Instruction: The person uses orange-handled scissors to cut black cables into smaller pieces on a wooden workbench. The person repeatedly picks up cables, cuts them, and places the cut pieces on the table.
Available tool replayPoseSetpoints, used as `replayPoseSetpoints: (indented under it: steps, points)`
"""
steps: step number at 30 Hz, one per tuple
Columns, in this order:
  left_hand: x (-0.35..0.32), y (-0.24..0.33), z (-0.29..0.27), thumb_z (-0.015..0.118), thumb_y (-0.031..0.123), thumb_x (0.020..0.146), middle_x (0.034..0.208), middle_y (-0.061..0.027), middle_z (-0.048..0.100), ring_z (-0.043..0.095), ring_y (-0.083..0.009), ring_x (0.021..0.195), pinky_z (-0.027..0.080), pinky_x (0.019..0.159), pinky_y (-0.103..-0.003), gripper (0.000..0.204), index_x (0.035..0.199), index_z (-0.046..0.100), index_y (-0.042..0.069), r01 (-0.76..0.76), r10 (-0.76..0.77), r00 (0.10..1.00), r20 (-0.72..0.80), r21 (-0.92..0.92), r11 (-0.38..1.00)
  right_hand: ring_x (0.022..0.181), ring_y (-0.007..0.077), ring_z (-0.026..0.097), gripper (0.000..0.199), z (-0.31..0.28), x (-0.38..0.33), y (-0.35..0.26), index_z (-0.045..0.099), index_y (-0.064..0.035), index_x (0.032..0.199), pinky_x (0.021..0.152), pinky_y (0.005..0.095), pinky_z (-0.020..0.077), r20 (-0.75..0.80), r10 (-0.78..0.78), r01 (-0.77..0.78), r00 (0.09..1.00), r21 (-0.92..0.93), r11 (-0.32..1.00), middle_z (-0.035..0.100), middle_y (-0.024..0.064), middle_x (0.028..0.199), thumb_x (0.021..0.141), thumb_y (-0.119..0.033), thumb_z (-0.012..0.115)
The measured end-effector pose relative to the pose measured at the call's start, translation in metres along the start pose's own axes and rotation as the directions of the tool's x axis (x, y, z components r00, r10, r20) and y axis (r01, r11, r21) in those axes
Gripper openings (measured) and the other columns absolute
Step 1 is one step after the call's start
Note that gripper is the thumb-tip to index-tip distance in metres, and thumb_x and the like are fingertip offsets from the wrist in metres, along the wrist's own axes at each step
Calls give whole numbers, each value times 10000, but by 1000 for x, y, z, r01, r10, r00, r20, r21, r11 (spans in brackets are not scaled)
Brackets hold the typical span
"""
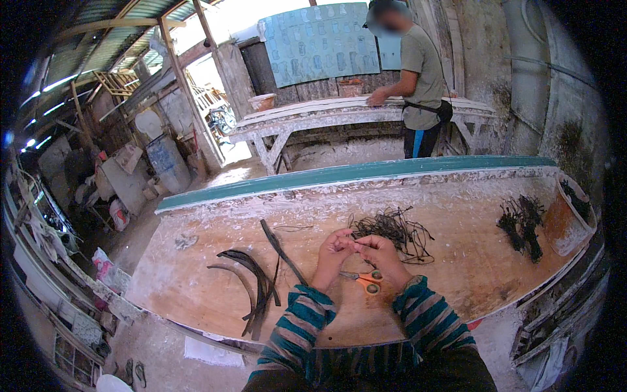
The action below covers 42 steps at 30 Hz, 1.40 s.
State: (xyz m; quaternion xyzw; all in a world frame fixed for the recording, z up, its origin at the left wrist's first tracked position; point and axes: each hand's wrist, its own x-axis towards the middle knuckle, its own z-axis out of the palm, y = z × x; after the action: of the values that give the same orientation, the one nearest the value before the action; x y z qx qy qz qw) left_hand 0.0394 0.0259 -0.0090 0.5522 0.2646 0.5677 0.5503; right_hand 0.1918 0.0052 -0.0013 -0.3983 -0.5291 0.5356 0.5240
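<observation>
My left hand (332, 253) and my right hand (382, 255) meet above the plaster-smeared wooden table (196, 274), fingertips pinched together on a thin dark strand (353, 242). Just beyond them lies a tangled pile of dark thin strips (394, 228). Orange-handled scissors (366, 281) rest on the table below my right hand. Left of my hands lie several curved dark rubber-like strips (256, 284).
A bunch of dark tied bundles (521, 225) lies at the table's right, beside a brownish bucket (568, 219). The table's far edge is teal (339, 175). Behind it another person (418, 78) stands at a white bench (313, 114). Clutter and a blue barrel (166, 160) stand at left.
</observation>
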Motion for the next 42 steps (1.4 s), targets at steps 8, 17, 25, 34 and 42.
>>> replayPoseSetpoints:
  steps: [8, 17, 25, 34, 42]
  points:
    - [0, 1, 3, 615, -27, 785, 776, -11, 603, 567, -77, 750, 452, 690, -204, 356, 1124, 517, 10, -17, 13, 999, 40, 99, 995, 643, 75, 496, 165, -3, 2, 6, 625, -25, 889, 561, 225, 393, -43, 18, -22, 999, -90, 996, 578, 3, 729, 787, -155, 640]
    - [-7, 7, 10, 574, -53, 787, 776, 23, 547, 522, -60, 731, 426, 681, -192, 369, 1146, 529, 19, -30, 20, 999, 49, 206, 978, 704, 157, 587, 153, -2, 2, 9, 623, -21, 877, 621, 283, 446, -72, -153, 110, 986, -411, 905, 639, 72, 803, 767, -126, 609]
    - [-7, -5, 6, 571, -56, 791, 822, -7, 567, 525, -62, 763, 442, 696, -193, 307, 1090, 564, 12, -105, 97, 994, 42, 346, 932, 581, 39, 467, 61, 0, 2, 8, 567, -15, 795, 506, 208, 384, -52, -283, 229, 958, -457, 859, 555, -8, 679, 785, -74, 578]
    - [-7, -1, 9, 570, 40, 846, 847, -21, 593, 550, -77, 759, 453, 682, -207, 213, 1055, 567, -1, -78, 76, 997, 19, 252, 965, 647, 90, 506, 109, 0, 3, 12, 576, -43, 826, 587, 250, 422, -44, -31, 27, 999, -92, 995, 557, 10, 723, 810, -148, 555]
    - [-3, -5, 2, 589, 63, 841, 853, -37, 601, 564, -98, 772, 476, 703, -235, 157, 986, 570, 6, 23, -24, 1000, 11, 36, 999, 648, 81, 492, 65, 3, 3, 6, 551, -50, 849, 623, 233, 450, 157, 108, -165, 982, 416, 894, 517, -5, 730, 854, -83, 495]
